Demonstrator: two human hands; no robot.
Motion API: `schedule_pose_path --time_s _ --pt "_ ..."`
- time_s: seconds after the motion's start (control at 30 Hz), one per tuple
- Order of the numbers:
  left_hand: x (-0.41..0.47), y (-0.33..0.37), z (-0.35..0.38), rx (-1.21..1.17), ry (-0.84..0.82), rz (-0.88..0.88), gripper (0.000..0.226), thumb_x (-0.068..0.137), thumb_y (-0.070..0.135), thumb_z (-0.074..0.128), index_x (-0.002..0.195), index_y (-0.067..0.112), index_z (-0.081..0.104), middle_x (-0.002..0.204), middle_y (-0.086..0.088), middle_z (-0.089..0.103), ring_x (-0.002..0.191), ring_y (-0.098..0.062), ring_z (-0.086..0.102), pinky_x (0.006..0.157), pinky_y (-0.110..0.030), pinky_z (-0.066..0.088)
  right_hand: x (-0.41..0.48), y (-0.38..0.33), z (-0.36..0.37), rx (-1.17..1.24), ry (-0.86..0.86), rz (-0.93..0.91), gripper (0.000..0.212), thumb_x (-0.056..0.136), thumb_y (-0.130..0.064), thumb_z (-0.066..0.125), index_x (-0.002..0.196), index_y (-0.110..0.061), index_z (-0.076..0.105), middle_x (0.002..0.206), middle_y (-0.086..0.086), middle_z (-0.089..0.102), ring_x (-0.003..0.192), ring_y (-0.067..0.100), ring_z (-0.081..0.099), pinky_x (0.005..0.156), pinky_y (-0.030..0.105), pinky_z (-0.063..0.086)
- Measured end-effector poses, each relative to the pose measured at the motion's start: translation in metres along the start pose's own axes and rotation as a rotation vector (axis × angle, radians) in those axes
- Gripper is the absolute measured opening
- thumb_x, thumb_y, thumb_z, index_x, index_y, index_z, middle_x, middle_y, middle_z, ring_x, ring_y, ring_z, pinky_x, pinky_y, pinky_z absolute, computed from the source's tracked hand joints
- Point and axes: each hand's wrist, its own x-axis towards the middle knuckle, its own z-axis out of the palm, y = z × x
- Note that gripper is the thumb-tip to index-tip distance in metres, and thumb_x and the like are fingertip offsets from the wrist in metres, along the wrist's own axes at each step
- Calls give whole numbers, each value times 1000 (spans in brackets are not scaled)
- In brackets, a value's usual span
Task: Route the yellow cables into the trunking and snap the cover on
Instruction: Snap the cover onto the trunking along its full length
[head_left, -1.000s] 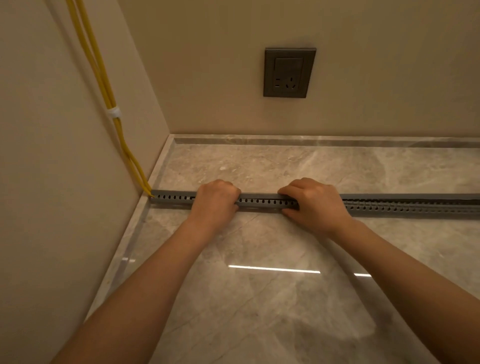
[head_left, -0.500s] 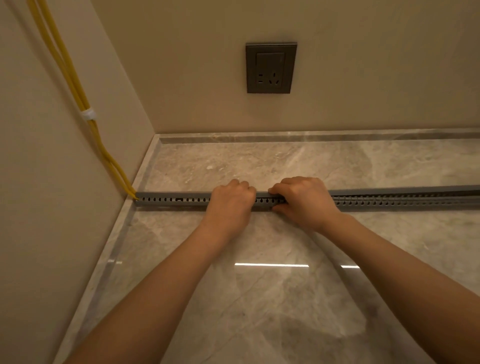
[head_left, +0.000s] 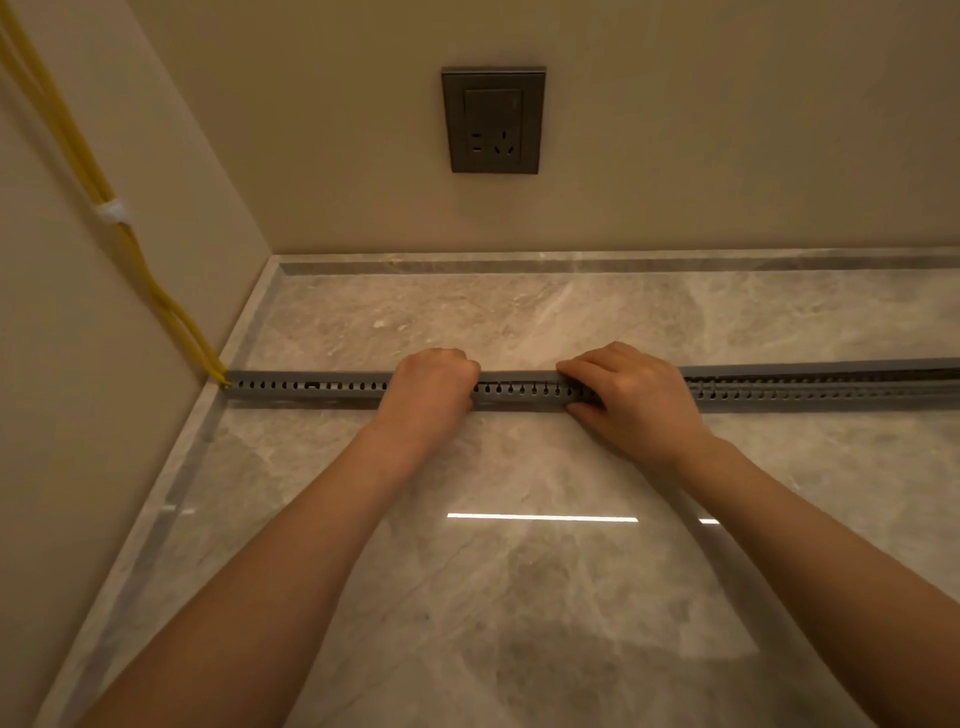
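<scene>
Plain beige walls meet in a corner; the back wall (head_left: 701, 130) carries a dark grey socket (head_left: 492, 119). The floor (head_left: 519, 649) is glossy grey marble with a border strip (head_left: 571, 261) along both walls, mirroring a thin bar of light (head_left: 543, 517).

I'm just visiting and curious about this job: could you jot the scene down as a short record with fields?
Place: marble floor in a corner, wall socket behind
Yellow cables: run down the left wall, bound by a white tie, enter the trunking at its left end
Left hand: curled over the trunking
Right hand: fingers on top, thumb on the near side
Cover: looks seated left of the right hand, raised beyond it
</scene>
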Motion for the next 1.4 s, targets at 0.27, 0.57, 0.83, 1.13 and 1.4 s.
schedule_pose_path --time_s 0.27,0.57,0.83,1.13,1.4 --pt "1 5 -1 5 3 -49 20 87 21 55 103 13 64 95 -5 63 89 -22 58 69 -30 39 8 7 -6 27 -39 32 36 51 -16 87 84 -14 73 66 2 68 59 26 64 44 31 48" --pt "0 9 -3 17 -30 -71 19 87 21 56 101 12 64 94 -6 63 88 -23 57 71 -32 42 8 10 -5 22 -41 -13 34 51 -19 89 82 -15 74 61 1 66 54 25 62 46 25 41" --pt "8 47 2 26 162 65 18 84 25 60 93 10 62 89 -7 64 83 -25 59 58 -32 36 14 9 -11 35 -151 24 27 61 -21 81 85 -12 72 70 6 69 62 30 63 53 32 45" --pt "18 61 20 12 378 194 23 55 18 85 66 12 65 56 -2 61 47 -18 56 38 -25 38 21 3 -16 49 -220 191 19 70 -25 74 87 -17 72 78 5 71 72 28 64 60 27 35" --pt "23 55 25 142 433 330 25 55 22 85 65 14 64 54 0 57 46 -15 54 38 -23 36 5 -2 -9 83 -91 226 25 65 -19 77 88 -13 71 74 6 69 69 28 63 55 35 50"
